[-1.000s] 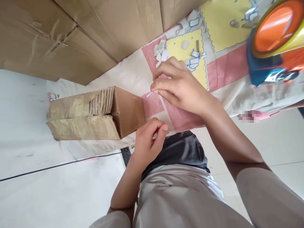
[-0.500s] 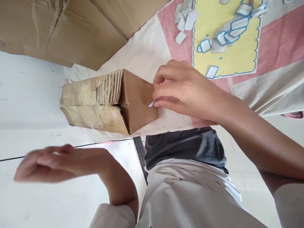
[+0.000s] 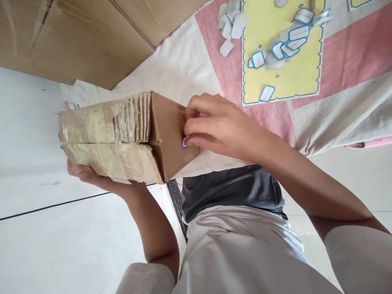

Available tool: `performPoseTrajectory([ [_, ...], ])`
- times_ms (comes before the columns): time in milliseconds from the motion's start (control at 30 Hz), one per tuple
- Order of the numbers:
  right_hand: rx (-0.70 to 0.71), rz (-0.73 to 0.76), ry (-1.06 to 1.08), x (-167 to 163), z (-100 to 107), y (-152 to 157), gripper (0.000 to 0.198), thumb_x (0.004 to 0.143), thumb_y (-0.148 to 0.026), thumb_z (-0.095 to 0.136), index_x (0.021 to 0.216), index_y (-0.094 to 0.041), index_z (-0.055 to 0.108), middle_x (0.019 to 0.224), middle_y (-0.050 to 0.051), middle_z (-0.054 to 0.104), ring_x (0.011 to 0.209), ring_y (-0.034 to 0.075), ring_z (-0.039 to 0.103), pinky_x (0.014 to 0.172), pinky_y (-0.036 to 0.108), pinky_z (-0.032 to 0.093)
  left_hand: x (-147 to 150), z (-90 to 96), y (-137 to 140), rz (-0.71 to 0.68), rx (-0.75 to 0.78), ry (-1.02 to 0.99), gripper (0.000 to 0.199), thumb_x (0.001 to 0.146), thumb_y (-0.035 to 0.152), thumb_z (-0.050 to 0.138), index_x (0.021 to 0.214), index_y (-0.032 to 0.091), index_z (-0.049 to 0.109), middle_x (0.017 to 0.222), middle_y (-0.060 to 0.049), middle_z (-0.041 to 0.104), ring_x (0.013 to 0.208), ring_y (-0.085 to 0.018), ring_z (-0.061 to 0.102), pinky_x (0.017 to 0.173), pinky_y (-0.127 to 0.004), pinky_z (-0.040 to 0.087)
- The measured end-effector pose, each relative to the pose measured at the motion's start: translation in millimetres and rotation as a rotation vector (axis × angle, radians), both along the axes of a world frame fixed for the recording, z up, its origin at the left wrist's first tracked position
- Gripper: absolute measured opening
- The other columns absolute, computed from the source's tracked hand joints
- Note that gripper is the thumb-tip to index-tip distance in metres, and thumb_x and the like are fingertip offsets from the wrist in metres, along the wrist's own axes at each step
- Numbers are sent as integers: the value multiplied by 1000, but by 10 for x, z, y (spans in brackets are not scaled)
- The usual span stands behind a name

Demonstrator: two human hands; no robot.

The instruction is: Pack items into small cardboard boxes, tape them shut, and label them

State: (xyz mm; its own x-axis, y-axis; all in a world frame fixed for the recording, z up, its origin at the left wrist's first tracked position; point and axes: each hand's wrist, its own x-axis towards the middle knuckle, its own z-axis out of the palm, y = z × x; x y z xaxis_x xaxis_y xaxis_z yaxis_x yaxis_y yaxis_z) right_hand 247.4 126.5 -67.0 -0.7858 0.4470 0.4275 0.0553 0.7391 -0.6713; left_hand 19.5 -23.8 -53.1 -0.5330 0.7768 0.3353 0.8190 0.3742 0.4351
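Note:
A brown cardboard box (image 3: 170, 134), its taped edge frayed, lies near the table's front edge. My left hand (image 3: 92, 175) has hold of its lower left side, the fingers partly hidden under the box. My right hand (image 3: 214, 126) is closed in a pinch at the box's right-hand face. Between its thumb and fingers is a small white sticker (image 3: 184, 141) with a blue border, bent and touching or very close to the cardboard; I cannot tell whether it sticks.
Similar blue-edged stickers (image 3: 298, 33) lie strewn over a yellow sheet (image 3: 254, 87) at the upper right. Beside it is a pile of white paper scraps (image 3: 231, 22). A larger cardboard box (image 3: 92, 41) fills the upper left. A pink and white cloth (image 3: 190, 65) covers the table.
My left hand has come up from the free space at lower left onto the box. My right hand has brought the sticker against or near the box's face, and the sticker now bends.

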Motion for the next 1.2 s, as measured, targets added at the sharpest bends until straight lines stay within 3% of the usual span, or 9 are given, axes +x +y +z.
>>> performPoseTrajectory([
  [67, 10, 1, -7, -5, 10, 6, 16, 102, -30, 57, 96, -22, 70, 106, 5, 59, 102, 23, 60, 89, 40, 46, -72, -15, -11, 109, 253, 8, 48, 99, 47, -8, 139, 41, 18, 151, -2, 42, 148, -25, 38, 112, -46, 42],
  [133, 10, 6, -24, -8, 18, 9, 16, 102, -30, 56, 96, -23, 70, 107, 5, 59, 103, 23, 60, 90, 40, 46, -128, -28, -9, 143, 382, -54, 49, 97, 41, -7, 131, 39, 27, 150, -1, 45, 146, -24, 41, 111, -46, 43],
  [367, 21, 1, -29, -5, 39, 1, 17, 102, -29, 54, 95, -24, 68, 107, 4, 59, 102, 22, 59, 91, 40, 47, -44, -14, 0, 203, 384, -98, 53, 96, 51, -1, 133, 37, 33, 153, -1, 43, 149, -27, 36, 115, -48, 41],
  [500, 30, -10, -20, -17, 29, 2, 17, 103, -30, 55, 95, -22, 68, 106, 4, 59, 100, 21, 60, 90, 39, 48, -78, -58, -43, 119, 422, -105, 57, 95, 67, 6, 135, 38, 35, 154, -1, 42, 151, -30, 32, 118, -50, 38],
  [667, 8, -46, 73, -22, -46, -18, 16, 103, -33, 57, 96, -22, 66, 105, 3, 60, 100, 21, 62, 89, 39, 52, -345, -177, -37, -203, 655, -252, 56, 92, 71, 30, 130, 30, 37, 146, -4, 44, 152, -27, 31, 127, -49, 28],
  [767, -112, -151, 144, 3, -88, -146, 11, 100, -32, 62, 103, -22, 65, 106, 4, 62, 101, 22, 62, 91, 40, 54, -410, -196, -20, -237, 723, -316, 56, 90, 69, 38, 128, 27, 38, 142, -6, 46, 154, -26, 28, 129, -49, 26],
  [867, -348, -211, 227, 20, -122, -412, 10, 97, -25, 64, 107, -21, 64, 105, 5, 64, 95, 20, 63, 88, 37, 55, -370, -174, -9, -201, 754, -358, 50, 92, 58, 37, 127, 23, 39, 137, -8, 51, 149, -26, 36, 128, -50, 28],
  [1000, -620, -220, 343, -23, -185, -833, 32, 98, -18, 58, 130, -20, 61, 103, 4, 64, 85, 15, 60, 81, 32, 56, -292, -139, 9, -178, 745, -332, 46, 94, 55, 32, 125, 23, 38, 136, -7, 52, 148, -26, 39, 127, -51, 30],
  [1200, -661, -233, 353, -125, -220, -1041, 58, 99, -18, 49, 156, -25, 42, 110, 6, 59, 88, 17, 56, 85, 35, 58, -218, -104, 36, -197, 756, -377, 43, 94, 51, 32, 124, 22, 38, 134, -7, 54, 152, -25, 34, 126, -52, 32],
])
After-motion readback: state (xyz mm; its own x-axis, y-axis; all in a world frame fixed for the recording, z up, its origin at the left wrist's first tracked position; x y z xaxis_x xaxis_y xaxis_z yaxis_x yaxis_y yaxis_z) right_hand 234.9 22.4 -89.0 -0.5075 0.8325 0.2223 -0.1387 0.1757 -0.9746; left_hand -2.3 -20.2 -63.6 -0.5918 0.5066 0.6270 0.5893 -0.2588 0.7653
